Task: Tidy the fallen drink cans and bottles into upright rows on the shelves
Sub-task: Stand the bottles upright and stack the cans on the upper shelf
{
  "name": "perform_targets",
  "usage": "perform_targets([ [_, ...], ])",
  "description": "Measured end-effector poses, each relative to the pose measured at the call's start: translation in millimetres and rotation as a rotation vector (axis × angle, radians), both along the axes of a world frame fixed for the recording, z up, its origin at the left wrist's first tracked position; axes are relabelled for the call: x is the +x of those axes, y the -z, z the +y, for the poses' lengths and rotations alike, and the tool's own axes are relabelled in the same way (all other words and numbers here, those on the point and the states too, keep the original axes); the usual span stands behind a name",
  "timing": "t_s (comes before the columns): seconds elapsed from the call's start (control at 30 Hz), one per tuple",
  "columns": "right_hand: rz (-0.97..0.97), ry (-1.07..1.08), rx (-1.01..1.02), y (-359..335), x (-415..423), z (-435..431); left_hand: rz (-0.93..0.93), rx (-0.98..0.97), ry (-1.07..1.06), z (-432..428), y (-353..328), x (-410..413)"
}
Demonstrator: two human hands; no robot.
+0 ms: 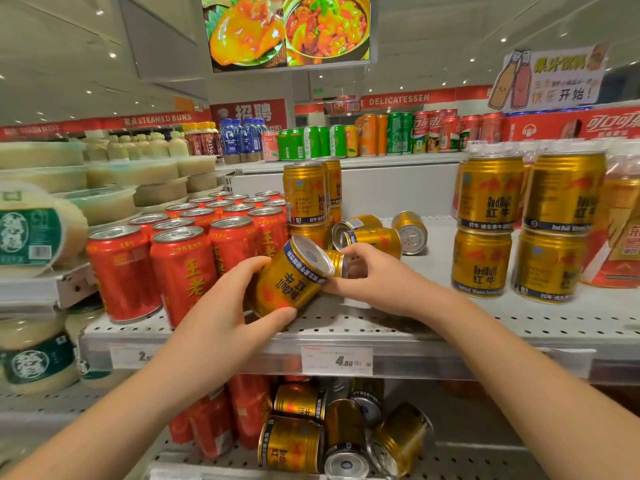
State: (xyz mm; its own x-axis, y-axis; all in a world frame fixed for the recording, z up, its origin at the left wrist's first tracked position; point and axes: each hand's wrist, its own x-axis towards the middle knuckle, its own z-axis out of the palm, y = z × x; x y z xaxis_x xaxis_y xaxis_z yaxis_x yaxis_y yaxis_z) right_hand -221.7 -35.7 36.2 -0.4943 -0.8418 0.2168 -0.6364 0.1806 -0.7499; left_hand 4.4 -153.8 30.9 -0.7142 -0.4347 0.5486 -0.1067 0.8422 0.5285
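My left hand (227, 306) grips a gold Red Bull can (292, 277), tilted upside down above the front of the white perforated shelf (433, 322). My right hand (375, 277) is closed around a second gold can (338, 262) lying just behind the first; most of that can is hidden. Three more gold cans lie on their sides behind, one (375, 239) nearest, one (410, 232) further right. Upright gold cans are stacked two high at the centre (304, 195) and on the right (488, 223).
Upright red cans (180, 268) fill the shelf's left part. On the lower shelf, several gold cans (343, 434) and red cans (221, 420) lie toppled. Tubs (31, 233) stand on the left unit. A price tag (337, 361) hangs on the shelf edge.
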Motion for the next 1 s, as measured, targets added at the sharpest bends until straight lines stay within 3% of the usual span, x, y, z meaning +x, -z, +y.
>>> perform_targets([
  [0.4,0.028,0.109,-0.35,-5.8,14.2,50.5,0.163,0.223,-0.069,6.1,2.5,-2.1],
  [0.8,0.352,0.25,-0.25,-15.8,19.2,81.4,0.348,0.359,0.118,23.2,-32.9,-38.5],
  [0.9,0.321,0.251,-0.232,-16.9,14.5,82.6,0.403,0.342,0.174,28.9,-44.2,-54.2],
  [1.0,0.136,0.247,-0.261,-14.0,6.4,83.0,0.447,0.334,0.207,33.7,-54.3,-72.1],
])
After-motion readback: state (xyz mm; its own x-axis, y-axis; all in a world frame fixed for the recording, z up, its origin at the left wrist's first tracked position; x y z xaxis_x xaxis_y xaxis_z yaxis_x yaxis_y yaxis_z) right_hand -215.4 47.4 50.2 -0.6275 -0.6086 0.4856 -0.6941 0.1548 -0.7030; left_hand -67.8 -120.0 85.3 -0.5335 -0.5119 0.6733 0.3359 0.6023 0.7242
